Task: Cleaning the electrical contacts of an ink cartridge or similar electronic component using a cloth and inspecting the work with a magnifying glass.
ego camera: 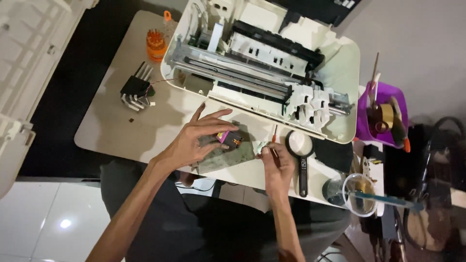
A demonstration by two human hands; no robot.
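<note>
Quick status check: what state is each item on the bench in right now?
printer: cover off, mechanism exposed
ink cartridge: held down by left hand
small screwdriver: gripped in right hand
magnifying glass: lying flat
orange bit holder: upright
glass jar: open

On the table (111, 126), the opened printer (262, 68) lies behind the cartridge (230, 139) on a cloth (228, 156), the magnifier (299, 148) right of it, the bit holder (155, 44) far left.
</note>
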